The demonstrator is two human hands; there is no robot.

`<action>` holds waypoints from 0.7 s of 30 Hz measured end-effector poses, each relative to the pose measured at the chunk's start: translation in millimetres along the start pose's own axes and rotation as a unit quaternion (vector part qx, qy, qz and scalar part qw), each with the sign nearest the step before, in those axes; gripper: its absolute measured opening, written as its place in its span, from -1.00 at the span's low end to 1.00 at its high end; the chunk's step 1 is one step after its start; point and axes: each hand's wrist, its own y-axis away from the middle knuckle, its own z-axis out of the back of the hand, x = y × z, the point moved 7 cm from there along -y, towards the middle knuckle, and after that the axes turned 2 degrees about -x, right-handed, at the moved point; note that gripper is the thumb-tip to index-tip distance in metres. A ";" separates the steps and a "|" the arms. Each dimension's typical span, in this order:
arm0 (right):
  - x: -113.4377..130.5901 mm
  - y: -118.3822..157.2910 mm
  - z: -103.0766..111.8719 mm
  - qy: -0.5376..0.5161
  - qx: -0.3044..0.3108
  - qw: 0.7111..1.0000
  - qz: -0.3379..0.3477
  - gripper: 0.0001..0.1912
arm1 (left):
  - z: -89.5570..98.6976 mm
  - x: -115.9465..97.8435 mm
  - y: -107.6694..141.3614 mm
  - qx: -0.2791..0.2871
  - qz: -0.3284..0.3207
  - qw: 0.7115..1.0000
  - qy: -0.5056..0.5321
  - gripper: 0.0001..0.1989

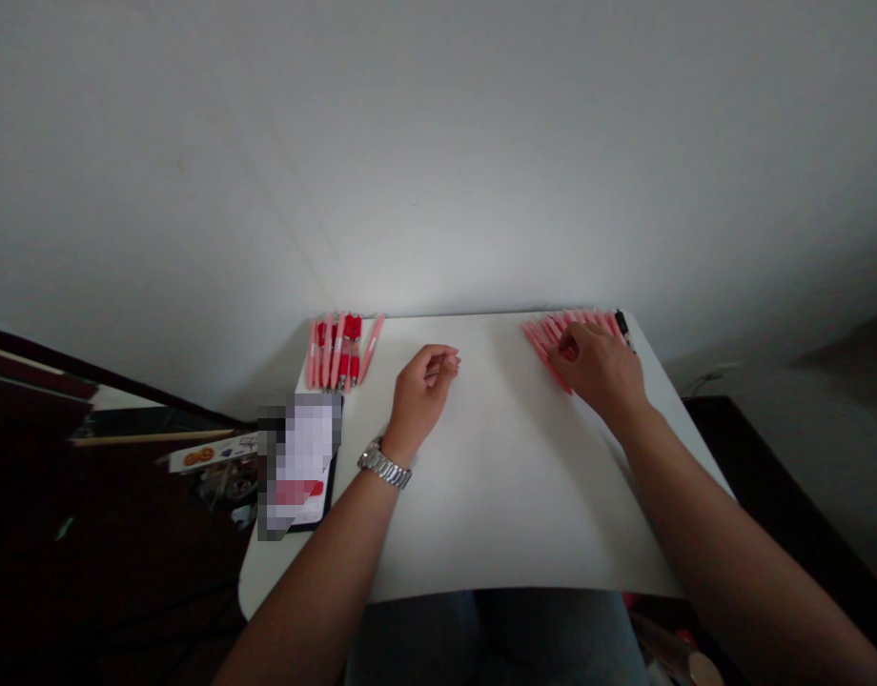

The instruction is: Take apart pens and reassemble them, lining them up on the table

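My left hand [422, 391] hovers over the middle of the white table [481, 495], its fingers curled together with nothing showing in them. A metal-band watch [385, 464] is on that wrist. At the back right, my right hand [600, 367] is over a row of pink pens [535, 335], with thumb and forefinger pinched at a pink pen [561, 378] on the row's near left side. The hand hides part of the row. At the back left lies another group of pink pens [327, 354], together with red clear-bodied pens [355, 354].
A phone [327, 495], partly blurred out, lies along the table's left edge. Beside the pink row is a black pen [622, 322]. A plain wall [438, 171] rises behind the table. Dark furniture stands at both sides, and my legs [496, 638] are under the front edge.
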 end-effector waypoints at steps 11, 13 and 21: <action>10.0 -0.3 -1.9 -0.003 -0.006 0.998 0.064 -0.83 | -0.9 -1.7 0.0 0.003 0.001 1.000 0.002 -0.66; 9.6 -0.2 -2.7 -0.001 -0.004 0.998 0.063 -0.82 | -1.1 -2.6 0.2 0.003 0.001 1.000 0.004 -0.66; 10.8 2.1 -8.4 0.006 0.003 0.998 0.066 -0.72 | -1.6 -3.1 -0.6 0.004 -0.005 1.000 -0.001 -0.68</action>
